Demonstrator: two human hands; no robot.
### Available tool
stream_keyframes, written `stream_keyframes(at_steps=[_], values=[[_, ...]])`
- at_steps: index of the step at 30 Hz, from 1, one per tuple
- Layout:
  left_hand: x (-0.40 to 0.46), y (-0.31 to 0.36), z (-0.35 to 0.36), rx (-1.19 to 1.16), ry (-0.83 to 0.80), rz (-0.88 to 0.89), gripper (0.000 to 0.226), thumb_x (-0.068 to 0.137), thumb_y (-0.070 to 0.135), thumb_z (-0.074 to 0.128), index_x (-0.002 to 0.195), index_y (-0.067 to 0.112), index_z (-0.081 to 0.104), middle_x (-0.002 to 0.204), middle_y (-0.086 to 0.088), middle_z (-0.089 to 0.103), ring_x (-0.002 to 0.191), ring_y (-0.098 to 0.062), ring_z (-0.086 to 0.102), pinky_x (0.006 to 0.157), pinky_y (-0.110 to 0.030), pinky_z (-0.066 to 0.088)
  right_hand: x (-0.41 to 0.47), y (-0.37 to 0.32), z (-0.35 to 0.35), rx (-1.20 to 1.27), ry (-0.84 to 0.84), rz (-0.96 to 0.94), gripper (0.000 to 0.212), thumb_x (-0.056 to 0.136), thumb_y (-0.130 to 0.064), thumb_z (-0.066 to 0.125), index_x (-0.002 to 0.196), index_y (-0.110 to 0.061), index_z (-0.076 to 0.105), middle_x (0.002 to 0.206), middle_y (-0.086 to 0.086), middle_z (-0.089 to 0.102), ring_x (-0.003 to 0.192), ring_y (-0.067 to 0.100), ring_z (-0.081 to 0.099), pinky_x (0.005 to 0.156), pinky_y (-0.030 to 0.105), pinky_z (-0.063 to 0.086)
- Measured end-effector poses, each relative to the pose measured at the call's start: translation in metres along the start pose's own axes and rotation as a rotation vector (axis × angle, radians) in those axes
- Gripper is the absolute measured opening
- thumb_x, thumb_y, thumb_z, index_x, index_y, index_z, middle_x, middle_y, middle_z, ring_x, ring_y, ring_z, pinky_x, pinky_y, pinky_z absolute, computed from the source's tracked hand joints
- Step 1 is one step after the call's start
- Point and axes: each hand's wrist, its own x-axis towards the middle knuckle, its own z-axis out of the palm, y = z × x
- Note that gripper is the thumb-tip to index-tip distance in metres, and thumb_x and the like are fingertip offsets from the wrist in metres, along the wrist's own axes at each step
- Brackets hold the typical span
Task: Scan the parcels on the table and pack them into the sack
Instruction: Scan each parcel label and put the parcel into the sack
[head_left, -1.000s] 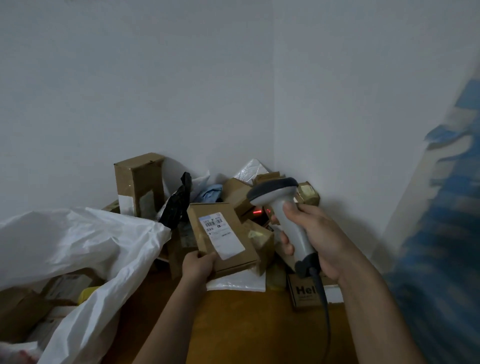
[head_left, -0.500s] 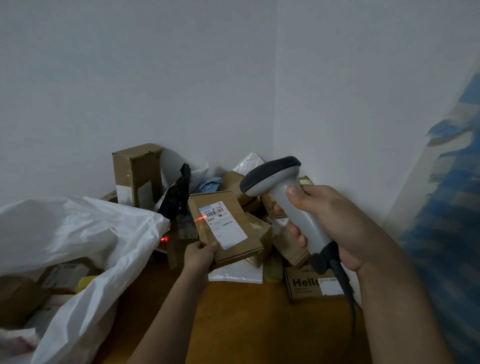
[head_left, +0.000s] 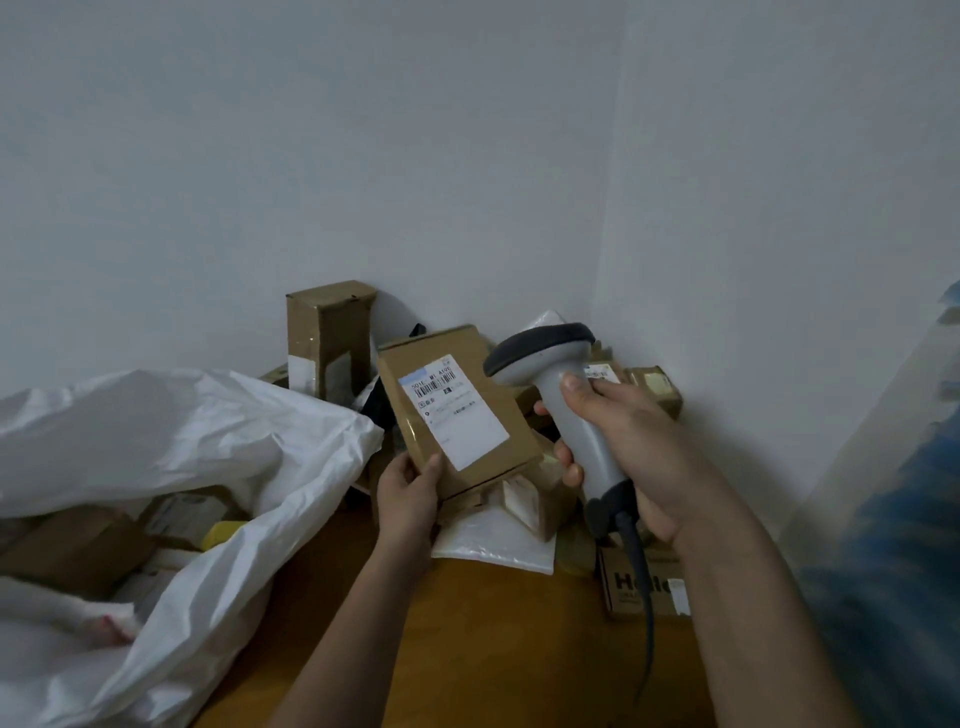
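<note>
My left hand (head_left: 410, 491) grips the lower corner of a flat brown cardboard parcel (head_left: 452, 410), tilted up so its white barcode label faces me. My right hand (head_left: 623, 447) holds a grey handheld scanner (head_left: 566, 395) by its handle, its dark head just right of the label. A black cable hangs down from the scanner's base. The white sack (head_left: 182, 457) lies open at the left with several parcels inside. More parcels are piled in the corner behind the held one.
A tall brown box (head_left: 330, 332) stands against the wall. A white poly mailer (head_left: 493, 535) and a box printed "Hello" (head_left: 644, 582) lie on the wooden table (head_left: 467, 649). Blurred blue-and-white material fills the right edge.
The parcel has risen and come closer to the scanner head. The red scan line seen on the label half a second ago is gone. The scanner has shifted slightly left.
</note>
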Motion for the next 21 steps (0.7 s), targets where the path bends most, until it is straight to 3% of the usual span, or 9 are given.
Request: stream_keyframes(at_steps=[3,6,8,11,13,15,17,19,21], values=[[-0.003,0.01,-0.012,-0.187,0.169,0.093,0.044,0.1,0.028,0.051,0.141,0.017,0.041,0.133,-0.003,0.056,0.118,-0.02,0.057,0.098,-0.043,0.051,0.009,0.006,0.008,0.082,0.015,0.026,0.033,0.096,-0.037,0.055,0.113,-0.009,0.06,0.075,0.01,0.056,0.053,0.012,0.055,0.046,0.023,0.046],[-0.003,0.019,-0.027,-0.342,0.409,0.147,0.041,0.101,0.034,0.049,0.138,0.021,0.036,0.133,-0.001,0.053,0.119,-0.019,0.056,0.099,-0.046,0.051,0.017,0.015,0.017,0.063,0.023,0.047,0.033,0.097,-0.039,0.054,0.112,-0.01,0.06,0.068,0.009,0.056,0.051,0.014,0.053,0.046,0.024,0.045],[-0.004,0.027,-0.039,-0.463,0.545,0.162,0.041,0.101,0.034,0.047,0.138,0.022,0.032,0.132,0.0,0.053,0.116,-0.018,0.057,0.09,-0.042,0.056,0.023,0.022,0.024,0.052,0.008,0.062,0.034,0.097,-0.039,0.053,0.114,-0.01,0.06,0.067,0.009,0.056,0.051,0.014,0.052,0.045,0.024,0.044],[-0.002,0.039,-0.057,-0.669,0.675,0.142,0.046,0.101,0.034,0.047,0.14,0.022,0.026,0.136,-0.003,0.046,0.109,-0.018,0.057,0.063,-0.029,0.06,0.03,0.029,0.034,0.044,-0.026,0.098,0.036,0.098,-0.039,0.052,0.117,-0.009,0.059,0.068,0.01,0.055,0.05,0.014,0.052,0.043,0.024,0.044],[0.004,0.045,-0.07,-0.761,0.726,0.125,0.049,0.1,0.034,0.05,0.139,0.019,0.025,0.142,-0.008,0.04,0.111,-0.021,0.056,0.063,-0.029,0.06,0.035,0.033,0.039,0.041,-0.049,0.113,0.036,0.098,-0.038,0.052,0.117,-0.008,0.059,0.068,0.011,0.054,0.05,0.014,0.051,0.044,0.024,0.044],[0.012,0.047,-0.081,-0.689,0.752,0.093,0.062,0.097,0.034,0.056,0.145,0.014,0.021,0.147,-0.009,0.038,0.124,-0.025,0.051,0.082,-0.033,0.058,0.04,0.035,0.043,0.038,-0.062,0.116,0.036,0.099,-0.036,0.051,0.115,-0.005,0.059,0.067,0.011,0.053,0.05,0.015,0.051,0.046,0.025,0.044],[0.018,0.046,-0.087,-0.481,0.733,0.069,0.081,0.094,0.034,0.062,0.153,0.016,0.009,0.153,-0.006,0.033,0.132,-0.018,0.045,0.105,-0.034,0.043,0.044,0.037,0.045,0.04,-0.064,0.125,0.035,0.099,-0.035,0.051,0.113,-0.004,0.058,0.067,0.011,0.052,0.05,0.015,0.05,0.047,0.026,0.043],[0.017,0.048,-0.081,-0.319,0.696,0.114,0.086,0.093,0.03,0.064,0.155,0.02,0.004,0.157,-0.005,0.02,0.124,-0.009,0.046,0.104,-0.031,0.04,0.05,0.038,0.044,0.052,-0.041,0.136,0.035,0.099,-0.035,0.051,0.111,-0.003,0.059,0.068,0.012,0.052,0.05,0.015,0.05,0.046,0.025,0.043],[0.017,0.045,-0.071,-0.227,0.658,0.218,0.072,0.096,0.02,0.061,0.153,0.022,0.018,0.15,-0.006,0.024,0.115,-0.013,0.057,0.088,-0.023,0.05,0.055,0.041,0.04,0.068,0.013,0.148,0.036,0.099,-0.036,0.051,0.109,-0.003,0.06,0.068,0.011,0.053,0.051,0.016,0.05,0.045,0.025,0.043]])
